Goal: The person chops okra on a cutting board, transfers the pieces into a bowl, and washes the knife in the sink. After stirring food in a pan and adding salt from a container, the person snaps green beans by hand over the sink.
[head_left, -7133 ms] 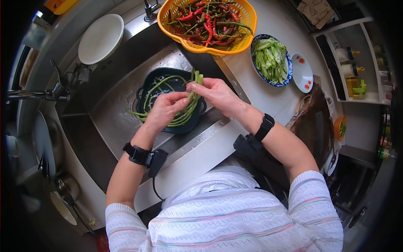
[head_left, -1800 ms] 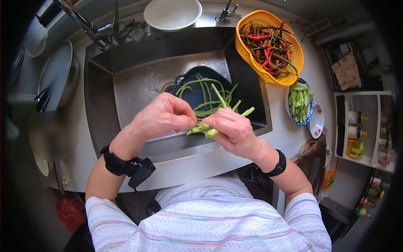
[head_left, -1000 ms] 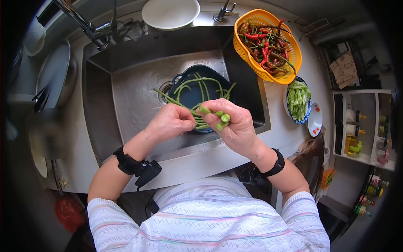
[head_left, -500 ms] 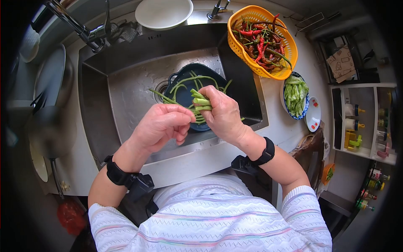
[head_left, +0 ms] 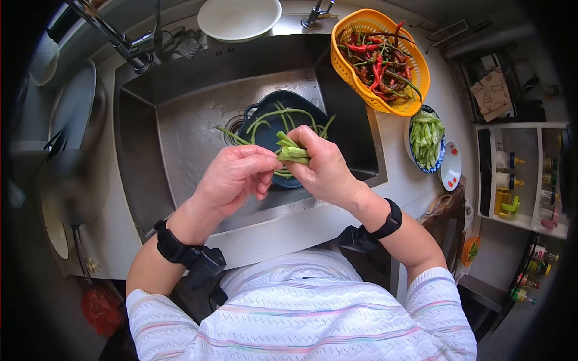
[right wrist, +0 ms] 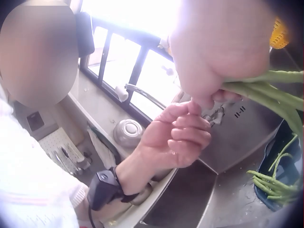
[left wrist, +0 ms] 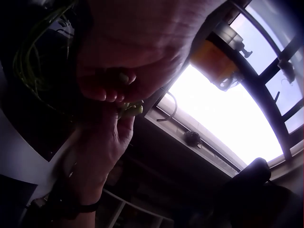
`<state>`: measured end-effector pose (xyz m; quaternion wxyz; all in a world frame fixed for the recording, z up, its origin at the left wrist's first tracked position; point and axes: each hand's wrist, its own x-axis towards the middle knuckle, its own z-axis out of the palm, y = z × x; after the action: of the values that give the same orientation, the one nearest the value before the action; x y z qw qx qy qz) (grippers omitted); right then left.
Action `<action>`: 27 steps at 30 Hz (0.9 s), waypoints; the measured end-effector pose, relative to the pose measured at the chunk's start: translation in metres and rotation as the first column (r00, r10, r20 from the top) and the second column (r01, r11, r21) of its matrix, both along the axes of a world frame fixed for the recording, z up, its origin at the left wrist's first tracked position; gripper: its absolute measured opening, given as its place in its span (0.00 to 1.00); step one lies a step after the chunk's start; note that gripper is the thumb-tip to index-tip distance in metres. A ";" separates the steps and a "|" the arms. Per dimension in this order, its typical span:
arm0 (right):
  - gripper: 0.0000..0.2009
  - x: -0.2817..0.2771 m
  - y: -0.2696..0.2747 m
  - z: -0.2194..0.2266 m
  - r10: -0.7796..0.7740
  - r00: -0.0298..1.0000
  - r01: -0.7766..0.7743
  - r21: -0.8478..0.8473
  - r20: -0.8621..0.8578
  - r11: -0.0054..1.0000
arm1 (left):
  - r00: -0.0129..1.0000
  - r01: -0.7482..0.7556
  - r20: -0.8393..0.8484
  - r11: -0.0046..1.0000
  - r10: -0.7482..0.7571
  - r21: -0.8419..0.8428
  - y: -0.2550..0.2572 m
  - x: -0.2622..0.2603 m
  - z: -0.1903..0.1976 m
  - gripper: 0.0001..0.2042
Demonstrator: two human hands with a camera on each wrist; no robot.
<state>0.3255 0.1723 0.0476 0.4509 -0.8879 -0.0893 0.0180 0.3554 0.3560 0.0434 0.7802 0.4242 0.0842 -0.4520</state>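
Observation:
My right hand [head_left: 328, 171] grips a small bunch of long green beans [head_left: 292, 154] around the stalks, their ends lined up toward my left hand [head_left: 232, 180]. The left thumb and forefinger pinch at the end of one bean, its other fingers curled into the palm. In the right wrist view the beans [right wrist: 280, 102] trail down from the right fist. Below the hands, a dark blue basin [head_left: 267, 138] in the sink holds more long beans [head_left: 298, 110]. The left wrist view is dim, with cut bean ends [left wrist: 133, 110] showing at the right fingertips.
The steel sink [head_left: 186, 129] surrounds the basin. On the counter at the right stand an orange basket [head_left: 343, 66] of red chillies, a blue-rimmed bowl of sliced greens [head_left: 426, 138] and a small white dish [head_left: 450, 165]. A white bowl [head_left: 239, 18] and tap [head_left: 123, 45] are behind the sink.
The right hand has turned the bunch from upright, through facing me, to pointing left. Over the last half second the hands have shifted slightly, the left fingertips meeting the bean ends.

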 end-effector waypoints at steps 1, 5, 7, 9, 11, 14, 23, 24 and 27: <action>0.10 0.000 -0.001 0.003 0.047 0.989 -0.028 0.128 -0.143 0.991 | 0.998 -0.031 0.047 0.999 0.030 0.033 0.000 0.000 0.000 0.06; 0.08 0.003 -0.007 0.009 0.148 0.917 0.010 0.393 -0.369 0.919 | 0.989 -0.047 0.145 0.998 0.041 0.039 0.000 0.003 -0.003 0.05; 0.07 0.005 -0.009 0.010 0.206 0.879 0.087 0.569 -0.431 0.817 | 0.974 -0.036 0.225 0.999 0.026 0.041 -0.001 0.003 -0.003 0.04; 0.06 0.006 -0.010 0.013 0.205 0.873 0.114 0.594 -0.442 0.796 | 0.976 -0.038 0.218 0.999 0.031 0.031 -0.002 0.002 -0.001 0.04; 0.05 0.006 -0.010 0.015 0.203 0.868 0.142 0.618 -0.453 0.774 | 0.977 -0.040 0.210 0.999 0.035 0.020 -0.004 0.002 0.001 0.04; 0.05 0.004 -0.006 0.014 0.175 0.906 0.094 0.587 -0.385 0.804 | 0.996 -0.023 0.088 0.997 0.029 -0.071 -0.007 0.000 0.001 0.04; 0.08 0.004 0.001 0.006 0.126 0.959 0.103 0.724 -0.255 0.682 | 1.000 -0.030 0.007 0.995 0.031 -0.096 -0.008 -0.004 0.005 0.05; 0.08 0.003 0.004 0.006 0.147 0.947 0.132 0.765 -0.284 0.630 | 0.999 -0.011 0.037 0.998 0.013 -0.065 -0.009 -0.004 0.007 0.05; 0.08 0.005 0.007 0.012 0.172 0.927 0.188 0.811 -0.332 0.554 | 0.997 0.010 0.073 0.999 -0.008 -0.036 -0.012 -0.006 0.008 0.05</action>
<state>0.3305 0.1790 0.0595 0.8244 -0.5483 0.0047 0.1403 0.3495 0.3438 0.0511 0.7884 0.4264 0.0455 -0.4412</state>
